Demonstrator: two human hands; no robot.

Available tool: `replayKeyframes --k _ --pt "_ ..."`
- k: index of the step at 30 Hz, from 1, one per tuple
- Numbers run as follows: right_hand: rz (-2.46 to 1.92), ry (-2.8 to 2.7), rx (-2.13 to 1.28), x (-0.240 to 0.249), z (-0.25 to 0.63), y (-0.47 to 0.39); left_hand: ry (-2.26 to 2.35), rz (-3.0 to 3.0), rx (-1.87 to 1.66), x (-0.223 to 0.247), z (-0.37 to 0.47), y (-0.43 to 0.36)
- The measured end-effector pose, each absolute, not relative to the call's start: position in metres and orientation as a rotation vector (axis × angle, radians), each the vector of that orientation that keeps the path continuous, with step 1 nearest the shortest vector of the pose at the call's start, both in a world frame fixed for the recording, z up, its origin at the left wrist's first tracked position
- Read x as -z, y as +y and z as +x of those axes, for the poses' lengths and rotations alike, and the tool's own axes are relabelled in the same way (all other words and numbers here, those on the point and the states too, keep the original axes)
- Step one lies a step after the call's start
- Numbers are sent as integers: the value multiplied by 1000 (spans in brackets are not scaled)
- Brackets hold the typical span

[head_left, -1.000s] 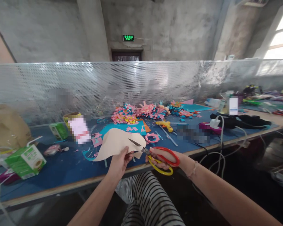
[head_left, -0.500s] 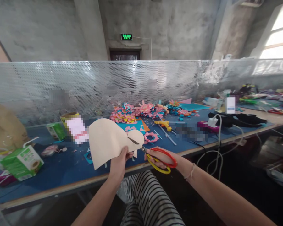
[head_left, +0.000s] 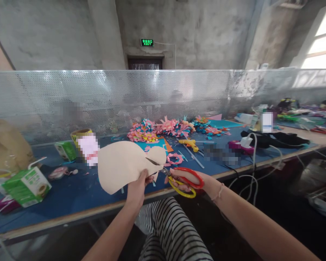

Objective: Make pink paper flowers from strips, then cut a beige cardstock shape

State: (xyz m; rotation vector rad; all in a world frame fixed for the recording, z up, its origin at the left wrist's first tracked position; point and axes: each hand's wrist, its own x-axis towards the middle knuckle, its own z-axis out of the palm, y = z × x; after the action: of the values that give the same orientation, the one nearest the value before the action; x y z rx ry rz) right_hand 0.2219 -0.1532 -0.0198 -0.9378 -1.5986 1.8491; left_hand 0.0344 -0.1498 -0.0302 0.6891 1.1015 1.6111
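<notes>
Left hand (head_left: 137, 189) pinches a beige paper cutout (head_left: 122, 165) — right hand (head_left: 188, 180) grips red-and-yellow scissors (head_left: 179, 179) (blades in the paper) above the blue table (head_left: 70, 192).

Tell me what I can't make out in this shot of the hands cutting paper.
Head view only:
- Scissors: blade tips hidden behind the paper, so the cut's length is unclear.
- Right hand: fingers partly hidden by the handles.
- Left hand: fingertips hidden behind the paper.
- Carton: print too small to read.
- Pixelated patches on the table hide what lies there.
</notes>
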Motion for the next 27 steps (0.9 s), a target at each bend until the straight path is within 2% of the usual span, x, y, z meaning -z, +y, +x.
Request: replayKeyframes --k 10,19,27 --pt "-1073 -1640 -1733 17 213 -153 1124 723 -1596 36 32 -149" --pt "-1063 -1747 -1606 18 214 -158 922 666 -1694 30 30 -151" --pt "-929 -1631 -1761 27 215 -158 921 534 -1676 29 35 -154"
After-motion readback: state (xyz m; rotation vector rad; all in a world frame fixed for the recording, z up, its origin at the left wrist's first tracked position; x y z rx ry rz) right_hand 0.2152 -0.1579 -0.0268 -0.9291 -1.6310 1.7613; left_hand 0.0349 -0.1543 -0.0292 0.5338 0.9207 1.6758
